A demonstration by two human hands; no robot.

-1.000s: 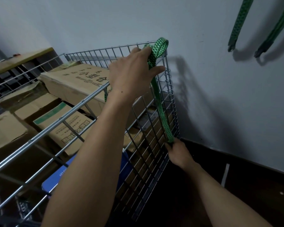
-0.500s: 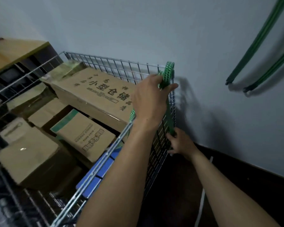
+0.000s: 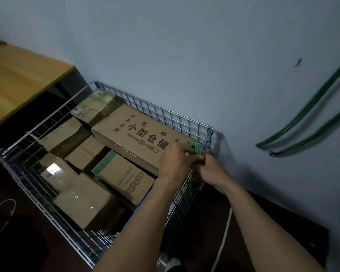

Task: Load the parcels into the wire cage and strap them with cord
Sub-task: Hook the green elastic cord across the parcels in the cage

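**A loose tie could spring free**

Both hands meet at the far right corner. The left hand (image 3: 175, 161) curls its fingers round the green cord (image 3: 194, 148). The right hand (image 3: 212, 169) closes just beside it, but its hold is hidden. A slack tie may let the cord slip off the wire cage (image 3: 165, 112) rim. The parcels (image 3: 137, 134) lie inside; the long top one, riding high, could shift. Spare cords (image 3: 302, 114) hang on the far wall.

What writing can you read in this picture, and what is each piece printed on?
"小型仓储": top of the long cardboard box in the wire cage.
Smaller print around it: too blurred to read.
Print on the green-striped box: too blurred to read.
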